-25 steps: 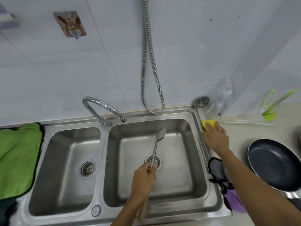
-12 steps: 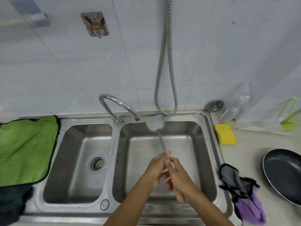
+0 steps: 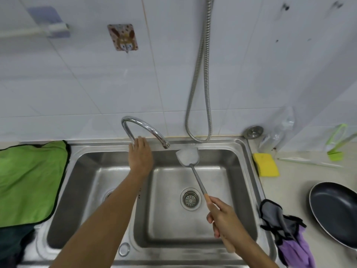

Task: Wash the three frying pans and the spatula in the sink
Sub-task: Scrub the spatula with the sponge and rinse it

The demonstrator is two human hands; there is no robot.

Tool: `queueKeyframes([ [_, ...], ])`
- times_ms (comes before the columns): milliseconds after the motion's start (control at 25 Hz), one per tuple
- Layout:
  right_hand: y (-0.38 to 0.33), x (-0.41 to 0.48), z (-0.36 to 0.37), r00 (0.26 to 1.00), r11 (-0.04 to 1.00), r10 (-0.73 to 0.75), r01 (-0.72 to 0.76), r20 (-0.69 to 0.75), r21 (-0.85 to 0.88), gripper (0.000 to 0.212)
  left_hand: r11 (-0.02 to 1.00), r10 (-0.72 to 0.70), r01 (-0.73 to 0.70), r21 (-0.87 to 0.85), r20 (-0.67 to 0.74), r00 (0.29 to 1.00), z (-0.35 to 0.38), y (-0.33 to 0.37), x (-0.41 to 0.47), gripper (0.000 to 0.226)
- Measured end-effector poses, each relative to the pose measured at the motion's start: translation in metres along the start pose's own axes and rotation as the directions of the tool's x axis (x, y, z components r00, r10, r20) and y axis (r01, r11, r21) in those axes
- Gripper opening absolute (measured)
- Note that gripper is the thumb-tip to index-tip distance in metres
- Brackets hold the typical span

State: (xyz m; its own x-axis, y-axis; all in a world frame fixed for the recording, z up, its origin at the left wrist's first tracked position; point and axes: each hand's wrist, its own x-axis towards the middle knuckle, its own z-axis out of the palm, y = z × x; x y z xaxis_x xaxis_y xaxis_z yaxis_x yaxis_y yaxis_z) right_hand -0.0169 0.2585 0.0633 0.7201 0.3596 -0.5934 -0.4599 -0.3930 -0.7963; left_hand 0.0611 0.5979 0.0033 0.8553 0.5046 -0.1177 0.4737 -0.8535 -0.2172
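Step in hand, as judged: rinsing the spatula (image 3: 195, 172) at the faucet (image 3: 144, 126). The right hand (image 3: 225, 217) is closed round the wooden grip and holds the tool slanted over the right basin of the sink (image 3: 244, 171). Its blade sits up near the back wall, just beside and below the spout, and carries a whitish film, probably suds. The left hand (image 3: 140, 154) lies on the faucet's base with fingers together. Whether they curl round a lever there cannot be told, as the fingertips are hidden. No stream is visible at the spout. To do this well, open the water gently so that the flat blade does not throw spray over the back rim. Bring the blade squarely under the outlet, tilted down toward the drain, and turn the handle to rinse both faces and the shank. One frying pan (image 3: 336, 211) stands at the right edge of the tabletop; the other two are not in view. The yellow sponge (image 3: 266, 165) lies on the tabletop against the sink's right rim. Change noted: half a second earlier both hands met on the spatula's shank over the basin. Since then the left has gone to the faucet, leaving the right to carry the tool alone. A second ago the left held it while the right was at the sponge.
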Motion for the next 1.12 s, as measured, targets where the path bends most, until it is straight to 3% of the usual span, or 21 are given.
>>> queueKeyframes([
  [80,0.000,0.002,0.005,1.000,1.000,-0.006,0.006,-0.002,-0.003,0.028,0.999,-0.042,0.042,-0.022,-0.021,0.999,0.020,-0.004,-0.025,0.058],
  [240,-0.005,0.012,0.016,0.999,1.000,-0.019,0.019,0.027,-0.012,0.028,0.953,0.031,0.040,-0.301,0.225,0.974,0.055,-0.008,-0.089,0.068],
  [320,-0.010,0.024,0.022,0.998,0.999,-0.029,0.031,0.048,-0.032,0.028,0.879,0.027,0.092,-0.468,0.240,0.970,0.054,0.002,-0.111,0.065],
  [400,-0.020,0.034,0.030,0.997,0.999,-0.044,0.045,0.061,-0.026,0.025,0.713,0.020,0.153,-0.685,0.237,0.971,0.038,0.022,-0.132,0.049],
  [480,-0.029,0.042,0.039,0.996,0.999,-0.050,0.050,0.072,-0.003,0.023,0.479,0.066,0.225,-0.848,0.290,0.955,0.010,0.043,-0.152,0.029],
  [600,-0.037,0.049,0.048,0.994,0.997,-0.074,0.074,0.084,0.008,0.025,0.109,0.123,0.360,-0.927,0.372,0.920,-0.024,0.065,-0.167,0.023],
  [680,-0.039,0.048,0.047,0.992,0.995,-0.096,0.097,0.087,-0.002,0.026,-0.027,0.124,0.405,-0.914,0.399,0.909,-0.037,0.071,-0.170,0.024],
  [800,-0.036,0.040,0.039,0.991,0.994,-0.107,0.109,0.086,-0.016,0.027,-0.052,0.130,0.423,-0.905,0.414,0.901,-0.042,0.075,-0.176,0.020],
  [1120,0.003,0.003,0.015,0.995,0.997,-0.031,0.038,0.093,-0.074,0.022,0.006,0.265,0.491,-0.871,0.475,0.839,-0.031,0.092,-0.211,0.018],
])
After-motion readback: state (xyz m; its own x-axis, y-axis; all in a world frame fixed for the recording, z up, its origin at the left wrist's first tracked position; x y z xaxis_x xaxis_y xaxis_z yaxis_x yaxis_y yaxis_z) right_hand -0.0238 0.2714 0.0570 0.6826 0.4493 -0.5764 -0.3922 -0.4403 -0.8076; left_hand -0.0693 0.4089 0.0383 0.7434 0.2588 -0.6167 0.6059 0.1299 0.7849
